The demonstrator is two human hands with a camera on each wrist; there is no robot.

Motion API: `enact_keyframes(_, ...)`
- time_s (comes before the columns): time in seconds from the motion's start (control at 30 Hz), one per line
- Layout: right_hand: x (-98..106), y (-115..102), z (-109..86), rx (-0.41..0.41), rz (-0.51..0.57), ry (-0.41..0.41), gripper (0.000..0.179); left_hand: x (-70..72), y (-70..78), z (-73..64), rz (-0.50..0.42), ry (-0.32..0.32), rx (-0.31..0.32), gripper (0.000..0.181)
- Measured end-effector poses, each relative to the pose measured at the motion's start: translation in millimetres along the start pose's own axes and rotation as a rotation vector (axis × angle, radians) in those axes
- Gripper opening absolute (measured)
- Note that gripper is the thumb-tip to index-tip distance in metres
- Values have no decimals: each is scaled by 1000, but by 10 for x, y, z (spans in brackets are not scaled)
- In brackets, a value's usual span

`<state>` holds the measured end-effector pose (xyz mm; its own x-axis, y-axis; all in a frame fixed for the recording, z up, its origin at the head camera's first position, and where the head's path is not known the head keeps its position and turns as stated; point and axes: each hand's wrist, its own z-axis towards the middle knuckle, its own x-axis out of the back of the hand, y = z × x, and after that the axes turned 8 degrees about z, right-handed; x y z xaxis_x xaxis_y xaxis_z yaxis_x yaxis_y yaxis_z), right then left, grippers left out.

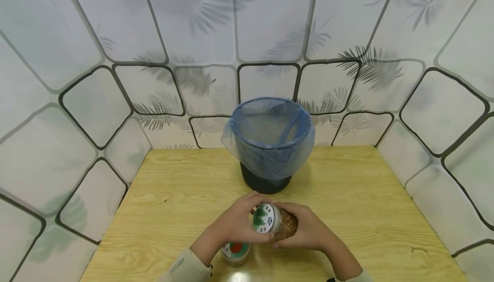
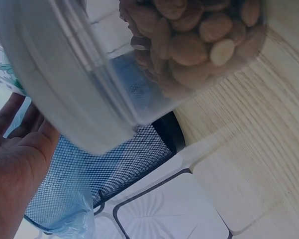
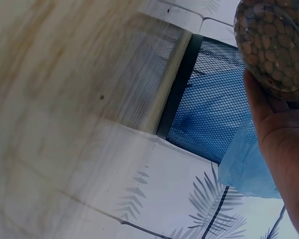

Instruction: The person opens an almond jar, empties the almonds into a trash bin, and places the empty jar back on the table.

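We judge the step in hand to be the two-handed handling of a lidded nut jar (image 1: 287, 226), one hand at each end. We see the left hand (image 1: 240, 223) grasping it around the lid (image 1: 264, 218), and the right hand (image 1: 308, 229) wrapped about the body near the base; neither hand is free. To our eye, whatever move comes next calls for a firm right-hand hold on the smooth body, with the lid end managed by the left. It also calls for care under the left forearm, where a second jar (image 1: 235, 254) stands upright on the table (image 1: 370, 213), at 8 o'clock from the held one.

We find the held jar well short of the bin (image 1: 266, 183), which stands at 12 o'clock from it with a blue bag (image 1: 266, 162) over its rim. The jar is tipped onto its side, its lid facing 9 o'clock and its base toward 3 o'clock. The lid is on, white with a green leaf print and small dark marks we cannot read. The body is clear, and through its base, in the right wrist view, we see brown, almond-like nuts packed together.
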<state>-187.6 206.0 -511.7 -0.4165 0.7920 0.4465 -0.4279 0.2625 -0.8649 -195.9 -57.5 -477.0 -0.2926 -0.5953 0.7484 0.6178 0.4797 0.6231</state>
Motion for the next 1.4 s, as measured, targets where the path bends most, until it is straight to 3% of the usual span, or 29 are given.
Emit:
enact_keyframes(0.27, 0, -6, -2, 6, 6, 2, 89, -5, -36, 5, -24, 7, 17, 66)
enact_keyframes(0.77, 42, 22, -66, 0, 39, 12, 83, -10, -35, 71, 14, 62, 24, 62)
enact_keyframes(1.0, 76, 28, -105, -55, -9, 46, 84, 11, -83, 51, 8, 67, 40, 59)
enact_keyframes(1.17, 85, 36, -135, -85, -27, 65, 86, 38, -114, 37, 30, 87, 76, 54)
enact_keyframes(1.4, 103, 38, -168, -103, -27, 77, 87, 64, -181, 16, 96, 129, 139, 64)
